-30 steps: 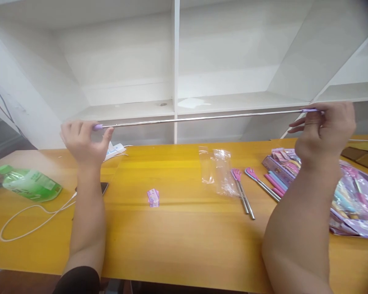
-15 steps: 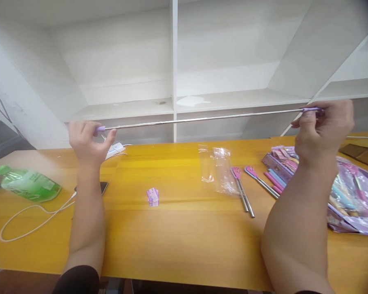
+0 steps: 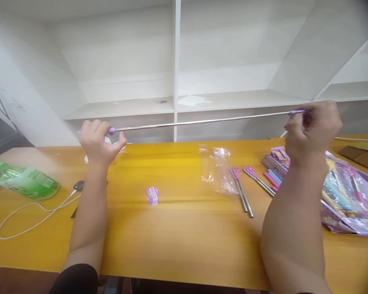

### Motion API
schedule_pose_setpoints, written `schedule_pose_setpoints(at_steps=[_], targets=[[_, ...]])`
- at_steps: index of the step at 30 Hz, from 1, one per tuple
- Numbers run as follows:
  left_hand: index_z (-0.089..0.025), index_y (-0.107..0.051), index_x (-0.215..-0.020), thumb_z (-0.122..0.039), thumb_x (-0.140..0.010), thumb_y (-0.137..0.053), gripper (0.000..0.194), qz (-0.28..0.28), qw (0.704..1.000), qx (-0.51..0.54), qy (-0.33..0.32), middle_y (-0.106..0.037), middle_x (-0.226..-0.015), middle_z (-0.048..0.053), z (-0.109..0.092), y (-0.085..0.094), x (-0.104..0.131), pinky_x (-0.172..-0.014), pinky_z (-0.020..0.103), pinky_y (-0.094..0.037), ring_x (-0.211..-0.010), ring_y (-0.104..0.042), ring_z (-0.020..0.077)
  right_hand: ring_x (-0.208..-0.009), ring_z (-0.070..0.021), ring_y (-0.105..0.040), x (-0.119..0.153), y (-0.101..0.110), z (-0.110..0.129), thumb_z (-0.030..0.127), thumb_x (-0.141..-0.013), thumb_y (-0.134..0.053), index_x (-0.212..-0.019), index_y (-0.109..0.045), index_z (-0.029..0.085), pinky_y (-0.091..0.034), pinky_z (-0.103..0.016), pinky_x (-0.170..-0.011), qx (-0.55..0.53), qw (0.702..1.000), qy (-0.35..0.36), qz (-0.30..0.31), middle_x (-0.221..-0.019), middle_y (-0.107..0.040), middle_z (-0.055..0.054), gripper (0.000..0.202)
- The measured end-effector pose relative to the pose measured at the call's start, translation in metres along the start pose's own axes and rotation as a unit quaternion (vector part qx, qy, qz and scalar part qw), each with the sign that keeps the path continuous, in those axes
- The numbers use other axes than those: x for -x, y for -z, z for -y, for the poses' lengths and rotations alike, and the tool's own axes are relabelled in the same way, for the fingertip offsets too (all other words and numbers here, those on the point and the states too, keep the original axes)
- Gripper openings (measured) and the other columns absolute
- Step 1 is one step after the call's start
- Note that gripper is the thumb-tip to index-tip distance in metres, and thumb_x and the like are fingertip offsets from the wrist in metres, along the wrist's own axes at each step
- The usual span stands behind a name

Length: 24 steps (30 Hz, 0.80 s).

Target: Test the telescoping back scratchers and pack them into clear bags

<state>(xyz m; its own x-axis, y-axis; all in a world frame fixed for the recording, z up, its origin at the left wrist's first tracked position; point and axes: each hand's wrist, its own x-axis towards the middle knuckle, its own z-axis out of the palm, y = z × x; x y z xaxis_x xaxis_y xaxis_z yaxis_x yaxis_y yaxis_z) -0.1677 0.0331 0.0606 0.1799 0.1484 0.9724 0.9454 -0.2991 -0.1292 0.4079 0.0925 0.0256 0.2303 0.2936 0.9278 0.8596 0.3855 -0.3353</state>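
Note:
A thin silver telescopic back scratcher (image 3: 202, 121) with lilac ends stretches almost level above the table, between my two hands. My left hand (image 3: 98, 141) is closed around its lilac left end, thumb sticking out below the rod. The lilac right end is pinched in my right hand (image 3: 314, 124), whose fingers hide most of that end. Below lie back scratchers with pink and blue claw heads: one pair (image 3: 243, 192) in full view, another pair (image 3: 259, 181) partly behind my right forearm.
Clear plastic sleeves (image 3: 222, 169) and a small stack of purple cards (image 3: 152, 196) lie on the yellow table (image 3: 184, 245). At right is a purple display box (image 3: 340, 224) of packaged scratchers. A green bottle (image 3: 27, 181) and a white cable (image 3: 24, 234) are at left; white shelves (image 3: 125, 108) stand behind.
My hands have come closer together, the left moving right and the right moving left. The silver rod between them is now shorter.

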Motion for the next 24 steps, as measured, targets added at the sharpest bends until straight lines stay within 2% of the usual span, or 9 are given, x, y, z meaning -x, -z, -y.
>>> schedule_pose_setpoints(at_steps=[2, 5, 9, 11, 18, 24], targets=[[-0.026, -0.05, -0.072, -0.032, -0.081, -0.075, 0.026, -0.005, 1.0, -0.006, 0.003, -0.05, -0.065, 0.002, -0.009, -0.004, 0.001, -0.065, 0.038, -0.03, -0.07, -0.046, 0.0239, -0.079, -0.0221, -0.06, 0.002, -0.006, 0.022, 0.018, -0.089, -0.056, -0.09, -0.06, 0.026, -0.047, -0.038, -0.073, -0.026, 0.998, 0.05, 0.025, -0.091, -0.062, -0.009, 0.009], [-0.025, -0.051, -0.072, -0.031, -0.084, -0.074, 0.027, -0.002, 1.0, -0.005, 0.003, -0.051, -0.064, 0.002, -0.011, -0.004, 0.001, -0.065, 0.037, -0.029, -0.068, -0.044, 0.0229, -0.073, -0.0191, -0.058, 0.007, -0.015, 0.048, 0.026, -0.098, -0.055, -0.095, -0.063, 0.026, -0.045, -0.038, -0.073, -0.075, 0.991, 0.106, 0.044, -0.095, -0.065, -0.01, 0.009], [-0.026, -0.05, -0.073, -0.032, -0.081, -0.077, 0.029, 0.033, 0.999, -0.012, 0.011, -0.055, -0.068, 0.003, -0.004, 0.004, -0.001, -0.067, 0.038, -0.029, -0.07, -0.045, 0.0236, -0.069, -0.0163, -0.054, 0.013, -0.024, 0.063, 0.026, -0.102, -0.055, -0.097, -0.065, 0.026, -0.044, -0.035, -0.071, -0.087, 0.986, 0.125, 0.062, -0.095, -0.065, -0.009, 0.011], [-0.025, -0.05, -0.074, -0.034, -0.082, -0.076, 0.029, 0.055, 0.998, -0.016, 0.029, -0.056, -0.07, 0.004, -0.006, 0.006, -0.002, -0.069, 0.039, -0.03, -0.073, -0.047, 0.0247, -0.071, -0.0164, -0.054, 0.015, -0.027, 0.07, 0.026, -0.104, -0.055, -0.098, -0.065, 0.025, -0.044, -0.036, -0.072, -0.097, 0.985, 0.126, 0.072, -0.096, -0.065, -0.009, 0.012], [-0.025, -0.052, -0.077, -0.041, -0.091, -0.071, 0.028, 0.088, 0.995, -0.017, 0.037, -0.059, -0.075, 0.005, -0.047, -0.006, 0.005, -0.071, 0.04, -0.028, -0.078, -0.048, 0.0258, -0.069, -0.0168, -0.053, 0.035, -0.041, 0.115, 0.03, -0.109, -0.053, -0.106, -0.066, 0.024, -0.045, -0.035, -0.072, -0.129, 0.971, 0.14, 0.148, -0.099, -0.065, -0.007, 0.015], [-0.025, -0.054, -0.079, -0.042, -0.095, -0.069, 0.028, 0.1, 0.994, 0.02, 0.038, -0.062, -0.077, 0.005, -0.074, -0.018, 0.014, -0.071, 0.038, -0.03, -0.077, -0.046, 0.0243, -0.069, -0.0156, -0.054, 0.05, -0.049, 0.147, 0.026, -0.111, -0.052, -0.11, -0.065, 0.023, -0.045, -0.033, -0.071, -0.156, 0.957, 0.18, 0.166, -0.1, -0.064, -0.006, 0.014]])
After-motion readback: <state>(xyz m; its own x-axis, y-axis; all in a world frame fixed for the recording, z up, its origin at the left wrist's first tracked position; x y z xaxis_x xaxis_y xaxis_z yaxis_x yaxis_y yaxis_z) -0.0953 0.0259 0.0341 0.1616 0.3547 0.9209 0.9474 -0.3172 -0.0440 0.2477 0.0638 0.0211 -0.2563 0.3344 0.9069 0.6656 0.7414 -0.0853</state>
